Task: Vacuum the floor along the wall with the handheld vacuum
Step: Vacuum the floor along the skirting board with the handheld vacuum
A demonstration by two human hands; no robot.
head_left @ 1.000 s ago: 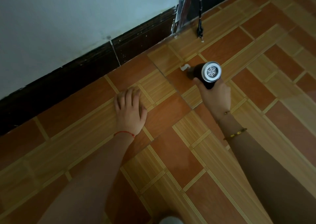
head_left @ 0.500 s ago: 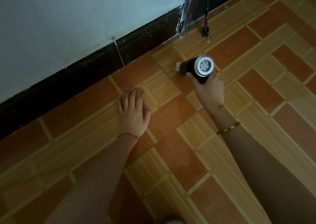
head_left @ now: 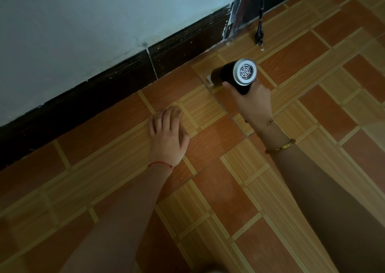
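My right hand grips the handle of a black handheld vacuum. Its silver round rear grille faces up toward me. The pale nozzle touches the tiled floor, a short way out from the dark skirting under the pale blue wall. My left hand lies flat on the floor with straight fingers, to the left of the vacuum and closer to me.
A black cord with a plug hangs down to the floor near a dark gap at the wall's end. White paint flecks mark the skirting. Brown and tan tiles stretch to the right and toward me.
The vacuum and my right hand have moved to the left along the floor and closer to the skirting. My left hand stays flat in the same spot.
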